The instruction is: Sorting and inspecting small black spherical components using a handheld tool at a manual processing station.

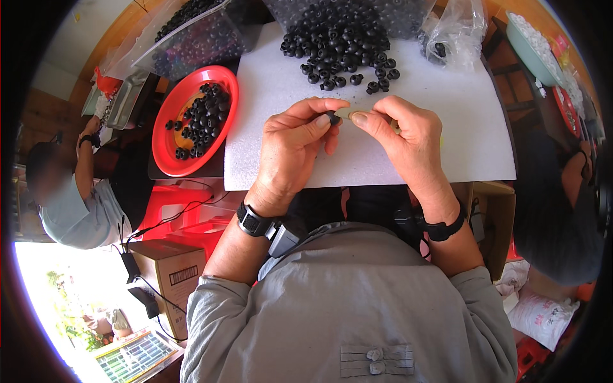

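Over the white foam sheet (383, 163) my two hands meet at their fingertips. My left hand (287, 143) pinches a small round black piece (332, 117) between thumb and fingers. Closed in a pinch, my right hand (410, 137) holds a thin pale flat piece (345, 112) with its tip against the black one; its exact kind cannot be made out. Beyond my hands lies a heap of round black bead-like pieces with holes (335, 45). At the left, a red plastic dish (161, 143) holds several similar black pieces.
See-through bins (198, 51) of black pieces stand at the back left and back middle. A crumpled plastic bag (456, 38) lies at the back right. Other people sit at left (89, 210) and right (555, 210). A cardboard box (169, 274) and cables are at lower left.
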Action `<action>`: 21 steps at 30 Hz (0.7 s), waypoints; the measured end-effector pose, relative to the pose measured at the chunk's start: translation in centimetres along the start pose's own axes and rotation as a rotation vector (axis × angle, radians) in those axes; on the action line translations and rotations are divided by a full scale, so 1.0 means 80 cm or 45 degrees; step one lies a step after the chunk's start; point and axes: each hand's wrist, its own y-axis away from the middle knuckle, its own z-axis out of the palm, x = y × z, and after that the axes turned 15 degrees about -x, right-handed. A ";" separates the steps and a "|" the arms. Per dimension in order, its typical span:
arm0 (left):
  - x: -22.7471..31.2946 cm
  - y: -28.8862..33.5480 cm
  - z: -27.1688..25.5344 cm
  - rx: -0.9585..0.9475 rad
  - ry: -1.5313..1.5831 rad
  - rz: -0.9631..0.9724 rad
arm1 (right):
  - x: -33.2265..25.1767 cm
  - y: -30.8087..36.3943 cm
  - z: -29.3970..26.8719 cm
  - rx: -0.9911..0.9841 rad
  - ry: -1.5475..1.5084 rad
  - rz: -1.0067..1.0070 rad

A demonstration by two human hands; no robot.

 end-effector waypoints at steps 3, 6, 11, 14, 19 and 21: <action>-0.001 0.000 -0.001 0.012 0.008 0.002 | 0.002 0.000 -0.001 -0.018 0.031 -0.015; 0.000 0.001 -0.001 0.017 0.006 -0.003 | 0.000 -0.001 -0.001 -0.026 0.041 -0.018; 0.001 -0.001 0.003 0.032 0.010 0.002 | 0.001 0.001 -0.002 -0.093 0.073 -0.039; 0.001 -0.002 -0.001 0.024 0.043 -0.007 | -0.001 0.004 -0.001 -0.075 0.074 -0.131; 0.000 -0.001 0.000 0.007 0.011 0.004 | -0.001 0.002 0.000 0.181 -0.244 -0.065; -0.001 0.001 0.002 0.012 -0.007 0.008 | 0.001 0.003 0.002 0.164 -0.203 -0.069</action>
